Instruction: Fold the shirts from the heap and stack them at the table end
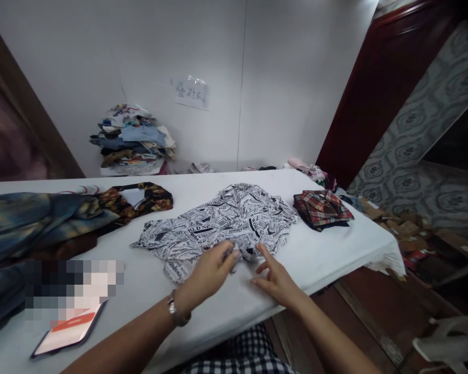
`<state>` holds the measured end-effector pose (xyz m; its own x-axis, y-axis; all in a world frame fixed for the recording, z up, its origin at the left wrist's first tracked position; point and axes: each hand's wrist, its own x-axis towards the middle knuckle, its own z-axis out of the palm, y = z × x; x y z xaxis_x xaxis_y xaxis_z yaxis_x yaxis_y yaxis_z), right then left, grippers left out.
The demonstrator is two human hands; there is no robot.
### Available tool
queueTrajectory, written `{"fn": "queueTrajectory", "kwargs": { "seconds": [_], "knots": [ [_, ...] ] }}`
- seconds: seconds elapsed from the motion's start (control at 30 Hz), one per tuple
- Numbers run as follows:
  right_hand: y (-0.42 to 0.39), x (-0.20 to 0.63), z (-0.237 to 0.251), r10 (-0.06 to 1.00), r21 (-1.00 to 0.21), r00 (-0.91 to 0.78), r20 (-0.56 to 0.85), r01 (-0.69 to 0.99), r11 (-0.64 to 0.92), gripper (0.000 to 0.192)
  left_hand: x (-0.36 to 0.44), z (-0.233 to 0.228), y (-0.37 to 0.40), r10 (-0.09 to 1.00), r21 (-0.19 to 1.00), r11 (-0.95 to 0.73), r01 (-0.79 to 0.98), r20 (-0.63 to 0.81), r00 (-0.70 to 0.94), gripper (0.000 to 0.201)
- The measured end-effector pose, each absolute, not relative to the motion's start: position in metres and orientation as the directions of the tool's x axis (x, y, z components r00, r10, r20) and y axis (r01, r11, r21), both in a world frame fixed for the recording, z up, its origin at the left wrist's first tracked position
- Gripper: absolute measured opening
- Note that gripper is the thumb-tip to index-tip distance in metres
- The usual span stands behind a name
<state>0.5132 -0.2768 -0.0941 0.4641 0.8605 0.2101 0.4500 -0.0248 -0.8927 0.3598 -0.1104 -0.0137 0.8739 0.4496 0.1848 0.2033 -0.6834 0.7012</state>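
Two grips (208, 270) (275, 278) on one printed shirt (222, 221)

Soft, even light was cast on the white counter (327, 249), with faint shadows. Straight lines were bent towards the edges. A pixelated patch was laid left of the counter's middle.

two hands (208, 272), one printed shirt (222, 218), one folded plaid shirt (322, 206), one phone (68, 332)
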Motion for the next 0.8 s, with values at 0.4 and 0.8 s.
{"fn": "queueTrajectory", "kwargs": {
  "seconds": [0.4,0.8],
  "knots": [
    [-0.292,0.515,-0.075,0.644,-0.99,0.757,0.112,0.025,0.142,0.028,0.34,-0.033,-0.073,0.348,0.441,-0.873,0.207,0.267,0.899,0.026],
    [-0.302,0.528,-0.062,0.523,-0.96,0.851,0.041,-0.111,0.256,0.022,0.299,-0.047,-0.022,0.452,0.171,-0.891,0.42,0.254,0.855,0.03]
  ]
}}
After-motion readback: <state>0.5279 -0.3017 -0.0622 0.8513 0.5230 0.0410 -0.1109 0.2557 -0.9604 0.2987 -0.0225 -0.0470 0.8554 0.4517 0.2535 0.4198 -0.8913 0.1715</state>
